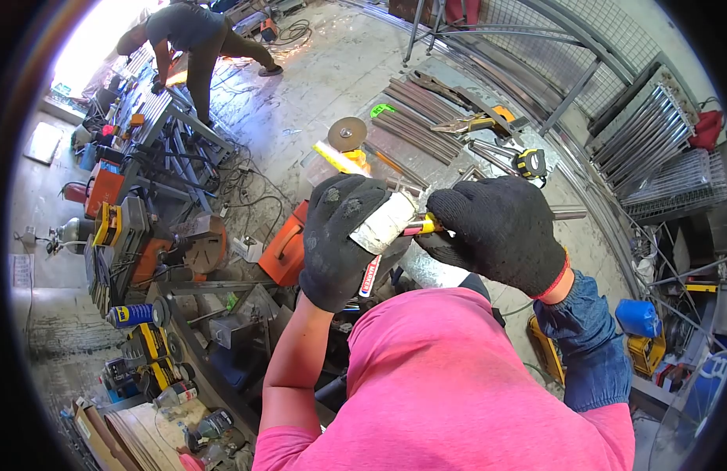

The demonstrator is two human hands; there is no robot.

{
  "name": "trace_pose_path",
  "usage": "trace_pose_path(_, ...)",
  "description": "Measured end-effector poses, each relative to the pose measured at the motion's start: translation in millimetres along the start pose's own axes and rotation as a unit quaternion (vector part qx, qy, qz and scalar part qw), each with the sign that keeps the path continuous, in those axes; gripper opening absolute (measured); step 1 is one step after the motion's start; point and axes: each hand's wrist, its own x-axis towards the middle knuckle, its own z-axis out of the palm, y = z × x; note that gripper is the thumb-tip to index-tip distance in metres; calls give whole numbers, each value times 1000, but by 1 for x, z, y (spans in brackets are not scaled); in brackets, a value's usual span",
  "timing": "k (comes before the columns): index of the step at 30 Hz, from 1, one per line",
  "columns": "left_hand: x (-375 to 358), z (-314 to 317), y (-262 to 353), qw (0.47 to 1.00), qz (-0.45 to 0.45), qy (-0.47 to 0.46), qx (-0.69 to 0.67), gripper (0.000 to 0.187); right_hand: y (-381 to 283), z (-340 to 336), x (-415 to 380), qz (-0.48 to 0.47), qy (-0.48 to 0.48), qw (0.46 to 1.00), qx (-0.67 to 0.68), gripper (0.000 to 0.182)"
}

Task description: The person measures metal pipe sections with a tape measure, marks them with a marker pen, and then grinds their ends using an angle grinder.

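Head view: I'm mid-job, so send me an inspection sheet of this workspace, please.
Surface: grey work surface bears metal rods, a cutting disc and a tape measure.
Job's things: white rounded piece; yellow-and-pink stick; slim tube lettered MARKER, its upper end hidden.
Clutter: orange case beyond the left forearm; blue-and-yellow can lying at far left.
Grip: gloved left hand holds the white piece; gloved right hand pinches the stick.
Cables: dark cables tangled on the floor, left side.
Surroundings: co-worker bent over a bench, sparks nearby.
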Motion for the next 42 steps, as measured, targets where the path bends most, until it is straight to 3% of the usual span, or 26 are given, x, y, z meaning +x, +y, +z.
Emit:
trace_pose_path(2, -1, 0, -3, 998, 50, -16, 22, 48, 0, 1, 0, -1, 21, 1000, -3, 33)
trace_pose_path(11, 6, 2, 1, 998, 53, -1, 18, 50, 3, 0, 0, -7, 37, 999, -4, 34)
trace_pose_path(14, 15, 2, -2, 999, 45, -15, -5, 51, 10, 8, -5, 9, 34, 997, 72, 31)
trace_pose_path(17, 33, 1, 0, 999, 30, -14, -9, 48, 13, 18, -13, 193, -32, 901, 386, 31)
trace_pose_path(18, 36, 1, -1, 999, 39, -11, -7, 46, 14, 20, -14, 191, -41, 903, 383, 31)
trace_pose_path(20, 43, 0, 0, 999, 25, -35, -2, 44, 14, 23, -14, 297, -39, 824, 481, 30)
trace_pose_path(21, 46, -1, 0, 998, 21, -67, 5, 43, 14, 20, -13, 292, -42, 784, 547, 37)
trace_pose_path(24, 54, -4, 0, 997, 26, -62, 45, 41, 19, 24, -15, 276, -46, 779, 561, 51)
trace_pose_path(25, 57, -6, 2, 996, 14, -77, 34, 40, 16, 20, -14, 289, -70, 748, 594, 58)
trace_pose_path(26, 59, -9, 4, 997, 13, -74, 33, 40, 17, 23, -16, 289, -72, 749, 592, 58)
trace_pose_path(28, 63, -13, 8, 996, 3, -88, 26, 39, 21, 34, -22, 282, -59, 684, 670, 62)
trace_pose_path(29, 63, -13, 7, 996, 1, -86, 25, 39, 23, 36, -21, 263, -55, 699, 662, 64)
trace_pose_path(33, 64, -10, 0, 997, 27, -69, 21, 40, 18, 37, -22, 289, -65, 646, 704, 63)
trace_pose_path(35, 64, -9, -2, 997, 40, -60, 18, 40, 19, 44, -25, 319, -68, 581, 746, 61)
trace_pose_path(42, 68, -18, 13, 993, 12, -96, 67, 38, 24, 49, -29, 295, -87, 540, 783, 58)
